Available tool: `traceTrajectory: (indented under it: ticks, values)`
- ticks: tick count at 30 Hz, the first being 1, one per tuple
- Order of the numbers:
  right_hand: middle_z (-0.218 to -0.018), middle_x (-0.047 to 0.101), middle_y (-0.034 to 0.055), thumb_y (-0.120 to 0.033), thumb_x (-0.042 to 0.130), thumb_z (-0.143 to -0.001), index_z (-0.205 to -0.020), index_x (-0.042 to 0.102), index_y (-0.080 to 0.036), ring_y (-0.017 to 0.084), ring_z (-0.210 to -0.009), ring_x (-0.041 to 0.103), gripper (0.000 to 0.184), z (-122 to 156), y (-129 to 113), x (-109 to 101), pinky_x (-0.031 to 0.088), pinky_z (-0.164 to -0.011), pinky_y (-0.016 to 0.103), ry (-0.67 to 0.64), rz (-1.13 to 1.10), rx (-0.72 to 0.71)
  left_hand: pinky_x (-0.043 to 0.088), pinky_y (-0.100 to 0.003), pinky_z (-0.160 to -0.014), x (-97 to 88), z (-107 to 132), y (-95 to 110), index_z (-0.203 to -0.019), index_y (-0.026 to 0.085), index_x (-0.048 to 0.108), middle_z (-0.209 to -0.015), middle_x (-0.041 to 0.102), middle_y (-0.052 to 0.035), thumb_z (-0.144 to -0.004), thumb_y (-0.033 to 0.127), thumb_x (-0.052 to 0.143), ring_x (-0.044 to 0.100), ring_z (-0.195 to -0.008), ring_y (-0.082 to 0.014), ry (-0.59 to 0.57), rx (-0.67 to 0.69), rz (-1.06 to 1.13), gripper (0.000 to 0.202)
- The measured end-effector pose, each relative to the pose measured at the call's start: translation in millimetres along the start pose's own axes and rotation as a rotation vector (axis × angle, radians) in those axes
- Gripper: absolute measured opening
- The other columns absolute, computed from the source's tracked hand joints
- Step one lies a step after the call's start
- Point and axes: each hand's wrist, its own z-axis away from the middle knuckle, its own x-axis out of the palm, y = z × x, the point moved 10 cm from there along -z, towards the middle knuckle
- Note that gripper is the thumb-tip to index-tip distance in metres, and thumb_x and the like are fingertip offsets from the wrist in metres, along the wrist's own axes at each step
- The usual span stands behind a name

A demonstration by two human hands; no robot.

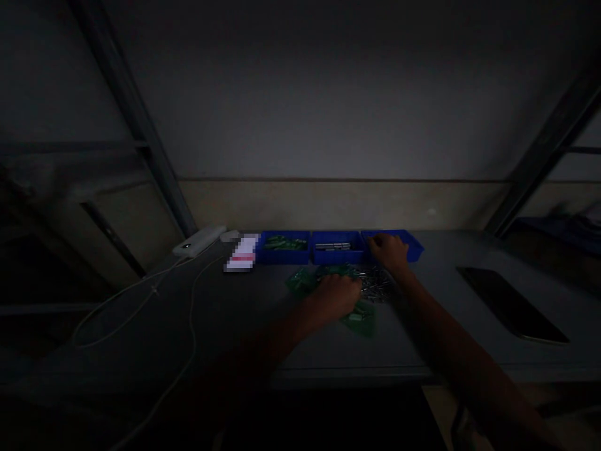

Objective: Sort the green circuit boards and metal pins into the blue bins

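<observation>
The scene is dim. My left hand (339,295) rests, fingers curled, on a heap of small green parts (359,319) on the grey table (235,313). My right hand (389,250) reaches into the rightmost of three blue bins (414,249), fingers bent down; what it holds, if anything, is hidden. A pile of small shiny metal pins (375,285) lies between my hands. The left blue bin (285,245) holds green parts. The middle blue bin (337,247) holds grey metal pieces.
A white power strip (200,241) with white cables (141,294) lies at the back left. A white and pink packet (243,253) sits beside the bins. A dark flat phone-like slab (511,304) lies at the right. Metal rack posts stand on both sides.
</observation>
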Motion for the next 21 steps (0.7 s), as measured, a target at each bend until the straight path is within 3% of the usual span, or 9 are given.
traceTrajectory:
  ticks: [6,12,21]
  values:
    - [-0.089,0.069,0.0116,-0.043,0.043,-0.085,-0.089,0.069,-0.018,0.027,-0.093,0.057,0.036,-1,-1,-1,0.04,-0.079,0.04,0.046,-0.025,-0.032,0.05,-0.039,-0.07,0.0,5,1,-0.099,0.01,0.054,-0.087,0.066,-0.0162,-0.08,0.006,0.04,0.065,-0.085,-0.0289,-0.036,-0.015,0.016,0.024]
    - [-0.09,0.069,0.0108,-0.041,0.044,-0.085,-0.088,0.069,-0.018,0.025,-0.091,0.057,0.034,0,-4,1,0.041,-0.077,0.037,0.048,-0.061,-0.062,0.05,-0.037,-0.072,0.2,3,0,-0.101,0.015,0.053,-0.094,0.064,-0.0127,-0.085,0.013,0.041,0.064,-0.086,-0.0263,-0.003,-0.046,0.024,0.02]
    - [-0.087,0.07,0.0109,-0.035,0.044,-0.085,-0.08,0.068,-0.015,0.022,-0.084,0.059,0.031,-3,-9,-11,0.04,-0.08,0.032,0.118,-0.161,-0.125,0.048,-0.036,-0.075,-1.2,9,4,-0.101,0.012,0.052,-0.102,0.059,-0.0142,-0.079,0.006,0.042,0.059,-0.095,-0.0262,-0.026,-0.032,0.032,0.024]
